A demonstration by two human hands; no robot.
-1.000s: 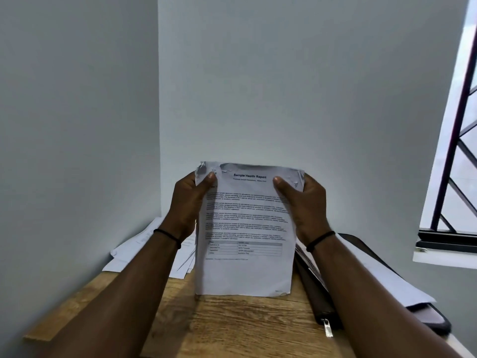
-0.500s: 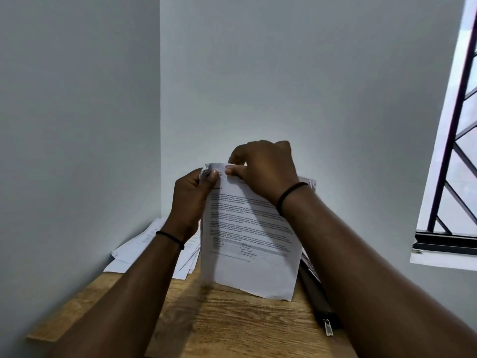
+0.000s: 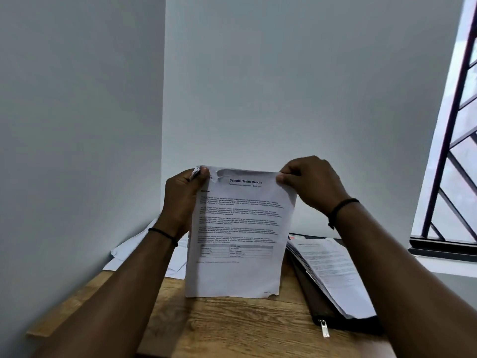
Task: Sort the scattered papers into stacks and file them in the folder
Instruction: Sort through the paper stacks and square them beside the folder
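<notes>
Above the table, a printed sheet held upright by both hands.
Left hand and right hand each pinch a top corner of the paper, grip closed; its bottom edge meets the wood, between loose papers and the open folder.

Held sheet: white, printed in black text, bold heading "Sample Health Report", grey-banded table near its lower part. Loose papers at the far left corner of the desk: white, shadowed bluish. Desk: light brown wood grain, paler along its left edge. Folder at the right edge: dark brown to black, with a silver zip pull. Papers on the folder: white, faint grey print. Wristbands: black. Walls: plain pale grey. Window bars: dark.
</notes>
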